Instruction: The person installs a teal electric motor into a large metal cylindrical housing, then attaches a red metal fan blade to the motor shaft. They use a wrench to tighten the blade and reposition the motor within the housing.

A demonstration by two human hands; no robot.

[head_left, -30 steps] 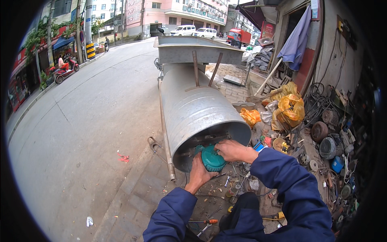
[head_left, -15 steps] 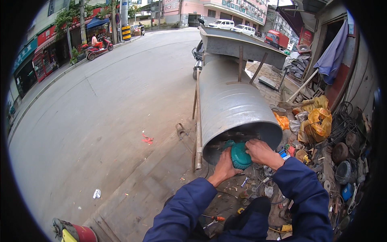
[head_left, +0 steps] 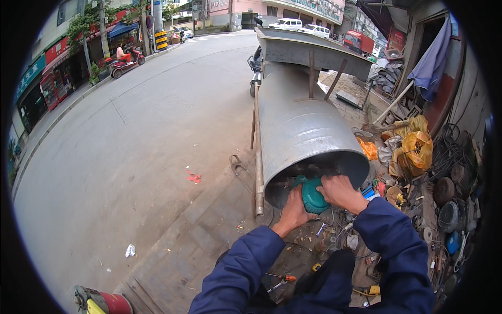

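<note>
Holding a green, round, ribbed-edged housing at the open mouth of a grey metal cylinder. Cupping its lower left with the left hand; gripping its upper right with the right hand, fingers bent. Extending both navy sleeves forward. Noting, across the street, a teal shop sign with pale lettering.

Left hand holds green part; right hand touches it; metal drum beyond.
</note>
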